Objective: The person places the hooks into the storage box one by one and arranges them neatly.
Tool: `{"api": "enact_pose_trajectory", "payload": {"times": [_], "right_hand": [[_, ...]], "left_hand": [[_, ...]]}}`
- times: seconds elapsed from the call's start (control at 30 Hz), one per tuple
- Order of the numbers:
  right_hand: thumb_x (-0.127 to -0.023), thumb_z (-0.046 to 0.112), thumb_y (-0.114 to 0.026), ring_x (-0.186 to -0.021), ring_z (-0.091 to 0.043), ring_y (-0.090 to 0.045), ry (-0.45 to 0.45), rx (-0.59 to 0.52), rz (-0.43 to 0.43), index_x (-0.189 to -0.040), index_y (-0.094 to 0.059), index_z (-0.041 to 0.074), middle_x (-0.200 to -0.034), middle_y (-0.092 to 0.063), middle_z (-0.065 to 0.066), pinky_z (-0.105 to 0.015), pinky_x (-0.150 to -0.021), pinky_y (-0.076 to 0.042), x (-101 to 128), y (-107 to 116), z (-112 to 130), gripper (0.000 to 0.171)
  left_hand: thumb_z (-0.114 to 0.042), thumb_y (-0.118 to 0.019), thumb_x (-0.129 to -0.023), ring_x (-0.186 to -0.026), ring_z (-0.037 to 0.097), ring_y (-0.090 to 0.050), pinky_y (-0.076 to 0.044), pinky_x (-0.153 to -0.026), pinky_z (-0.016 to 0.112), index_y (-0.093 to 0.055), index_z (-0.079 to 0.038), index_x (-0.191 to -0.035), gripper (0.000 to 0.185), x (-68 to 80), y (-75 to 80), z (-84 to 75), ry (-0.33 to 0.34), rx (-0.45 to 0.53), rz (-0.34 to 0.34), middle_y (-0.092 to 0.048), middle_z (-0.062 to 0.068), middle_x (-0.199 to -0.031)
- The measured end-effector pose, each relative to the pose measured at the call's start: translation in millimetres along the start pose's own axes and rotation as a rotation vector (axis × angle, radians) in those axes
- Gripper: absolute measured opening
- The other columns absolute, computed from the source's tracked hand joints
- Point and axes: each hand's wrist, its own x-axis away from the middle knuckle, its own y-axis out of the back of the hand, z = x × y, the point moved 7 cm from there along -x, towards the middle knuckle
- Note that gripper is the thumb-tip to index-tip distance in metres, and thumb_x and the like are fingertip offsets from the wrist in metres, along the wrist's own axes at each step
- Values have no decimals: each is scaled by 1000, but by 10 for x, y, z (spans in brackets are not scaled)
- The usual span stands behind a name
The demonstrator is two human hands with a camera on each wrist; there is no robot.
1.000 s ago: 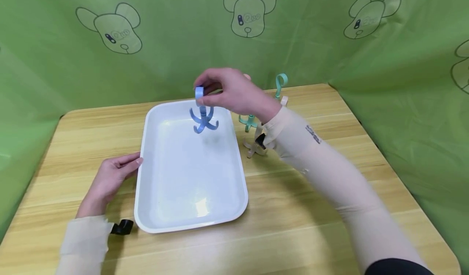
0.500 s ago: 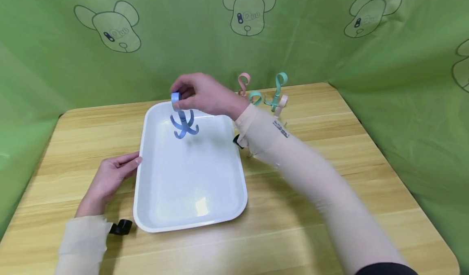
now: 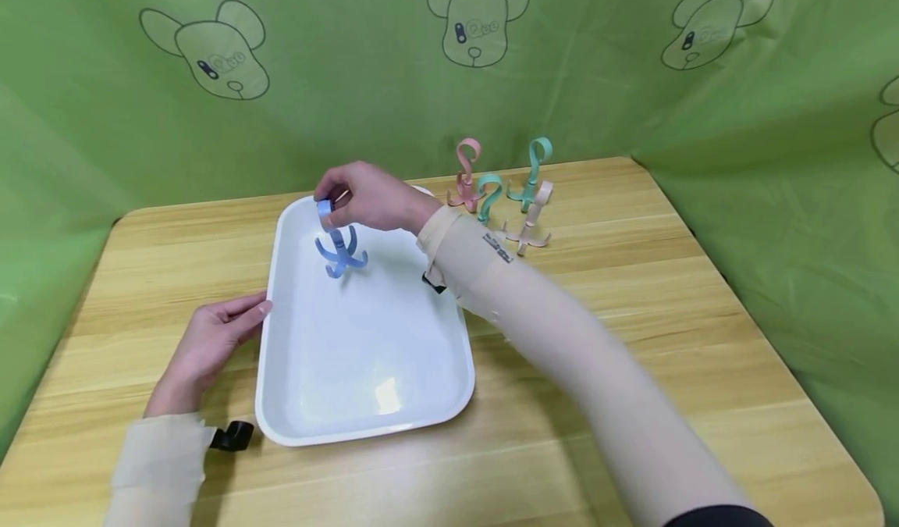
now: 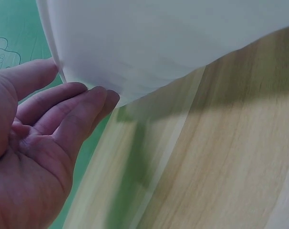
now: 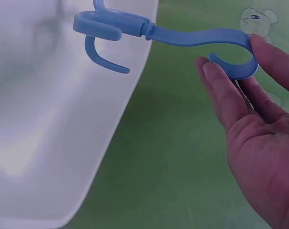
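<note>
The white tray [image 3: 365, 355] holds nothing else. The right hand [image 3: 372, 197] pinches the blue hook [image 3: 339, 250] by its loop over the tray's far left corner; whether its prongs touch the floor is unclear. The left hand [image 3: 211, 343], fingers straight, rests against the tray's left rim. Four hooks [image 3: 502, 191] stand on the table [image 3: 632, 316] beyond the tray's right edge.

Head view downward over the table; wrist views close on white tray [image 3: 365, 402] rim.

right forearm [image 3: 562, 332] blurred, teal hook [image 3: 488, 197] partly hidden behind wrist
</note>
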Motion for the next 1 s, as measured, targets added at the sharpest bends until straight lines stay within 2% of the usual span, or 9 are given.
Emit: {"api": "enact_pose_trajectory", "payload": {"times": [0.33,0.47,0.67,0.87,1.0], "right_hand": [[-86,2,-75,-103,-15,-59,-107,-34,8,-117,-63,0,-109,-63,-6,-18,-84,-51,-120,-106,-230,33],[-86,1,-75,-103,-15,-59,-112,-30,8,-116,-64,1,-108,-63,-6,-18,-84,-50,-153,-138,-282,32],[-87,4,-75,-103,-15,-59,-108,-17,17,-118,-63,1,-108,-64,-5,-19,-85,-50,-169,-174,-315,34],[-88,8,-75,-103,-14,-58,-126,-14,34,-119,-62,4,-109,-63,-4,-19,-85,-49,-157,-179,-334,34],[-88,9,-76,-103,-14,-58,-118,-41,34,-120,-62,3,-110,-63,-4,-18,-86,-49,-158,-173,-335,36]], "left_hand": [[-30,-66,-96,-98,4,-65,-54,-85,24,-52,12,-131,57,-10,-8,23,-24,14,-3,-69,-4,-114],[-31,-66,-96,-97,4,-66,-54,-85,25,-51,12,-131,57,-11,-7,41,-19,20,-3,-69,-5,-111],[-31,-65,-97,-98,3,-65,-54,-85,25,-51,12,-131,57,-18,-5,48,-12,11,-5,-69,-2,-114],[-29,-63,-98,-98,2,-65,-55,-85,24,-52,11,-132,54,-20,4,32,-14,-10,-1,-65,9,-121],[-28,-63,-98,-97,2,-64,-55,-84,23,-52,11,-132,52,-16,12,36,-10,-8,0,-66,7,-119]]}}
